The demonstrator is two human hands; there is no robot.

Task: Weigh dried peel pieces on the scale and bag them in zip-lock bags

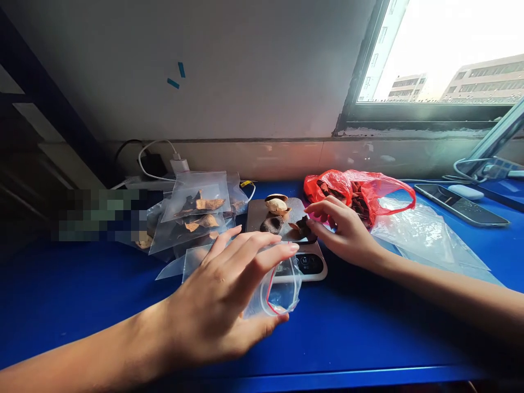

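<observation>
My left hand holds a clear zip bag between thumb and fingers, its red-lined mouth spread wide. A digital kitchen scale lies just beyond it, partly hidden by the bag and fingers. On its plate are a pale round dried pod, a dark rough dried piece and a curled dark brown dried piece. My right hand reaches in from the right, thumb and forefinger closed at the edge of the curled piece. That piece appears to rest on the plate.
Left of the scale lies a pile of filled clear bags with dried brown pieces. Behind my right hand sits a red plastic bag of dark pieces. Flat clear bags and a phone lie rightward on the blue table.
</observation>
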